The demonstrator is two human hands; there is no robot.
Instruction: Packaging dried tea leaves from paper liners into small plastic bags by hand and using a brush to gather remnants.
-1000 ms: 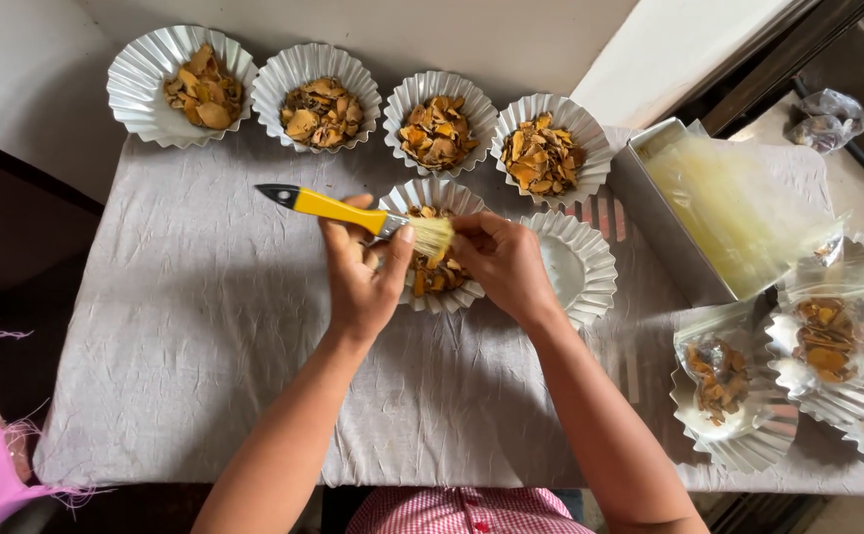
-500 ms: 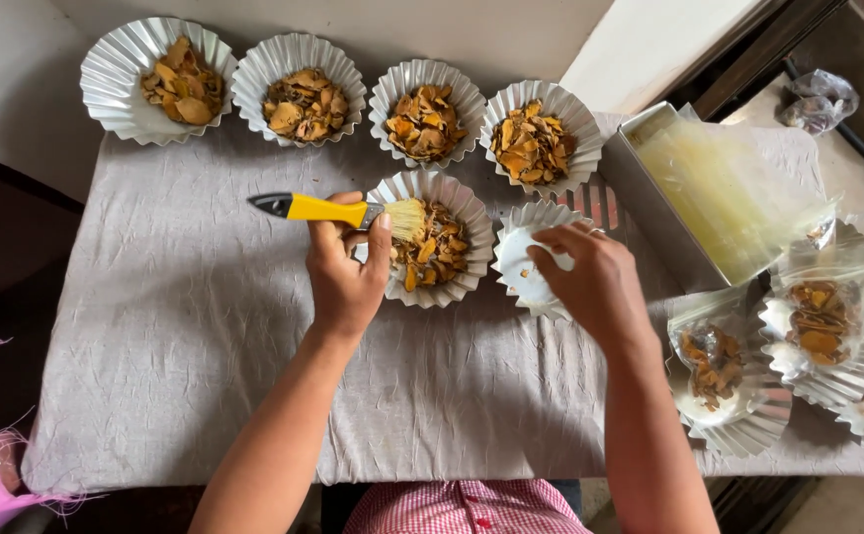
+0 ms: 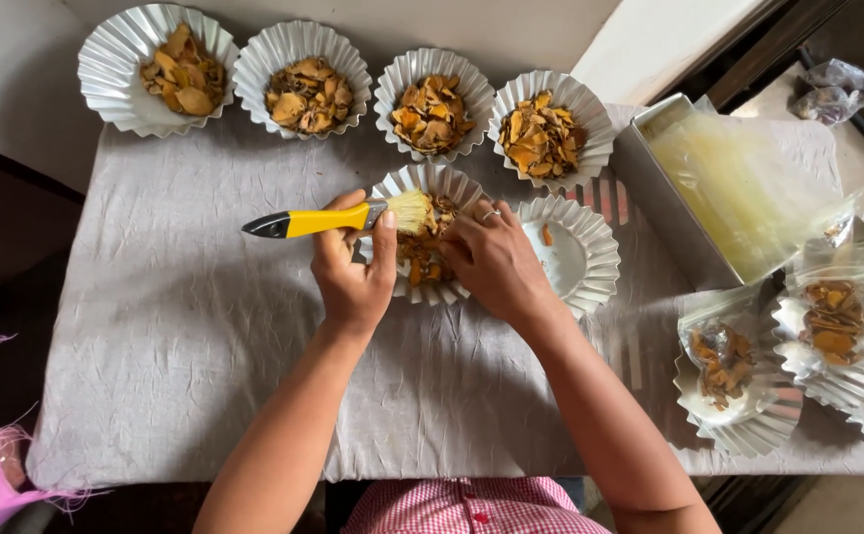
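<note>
My left hand (image 3: 353, 272) grips a brush with a yellow and black handle (image 3: 318, 221), its pale bristles lying over a fluted white paper dish (image 3: 430, 184) of orange-brown dried pieces in front of me. My right hand (image 3: 491, 259), a ring on one finger, reaches into that same dish, fingertips on the pieces. Just right of it sits a nearly empty fluted dish (image 3: 578, 253) with one small orange piece inside.
Several filled fluted dishes (image 3: 302, 91) line the far edge of the grey cloth (image 3: 175, 336). A metal tray of clear bags (image 3: 719, 188) stands at the right. Bagged filled dishes (image 3: 729, 381) cluster at the right edge. A crumpled clear bag (image 3: 832, 89) lies far right.
My right hand has moved left from the nearly empty dish back into the filled dish. The brush has stayed over that dish in my left hand.
</note>
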